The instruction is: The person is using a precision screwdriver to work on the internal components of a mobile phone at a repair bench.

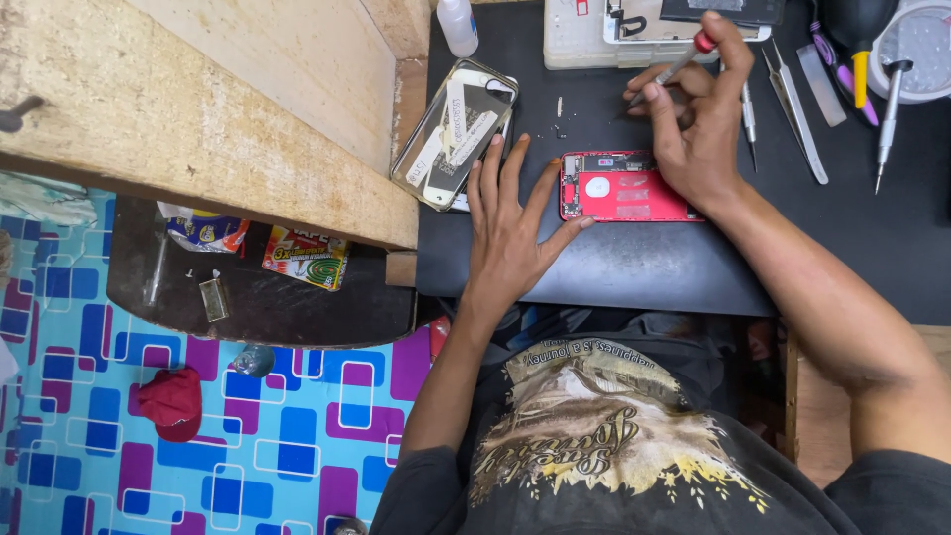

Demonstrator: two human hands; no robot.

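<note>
An opened red phone body (622, 188) lies flat on the black work mat (614, 258), its inner parts facing up. My left hand (510, 218) rests flat on the mat, fingers spread, thumb and index finger against the phone's left edge. My right hand (693, 109) sits over the phone's upper right corner and grips a thin screwdriver with a red cap (677, 67), its tip pointing down at the mat just above the phone. Tiny screws (558, 129) lie scattered on the mat above the phone.
A clear tray with phone parts (456, 134) lies left of the hands. Tweezers (795, 109), more screwdrivers (887, 114), a white bottle (458, 25) and a white parts box (594, 35) sit along the far edge. A wooden bench top (198, 109) is left; patterned floor below.
</note>
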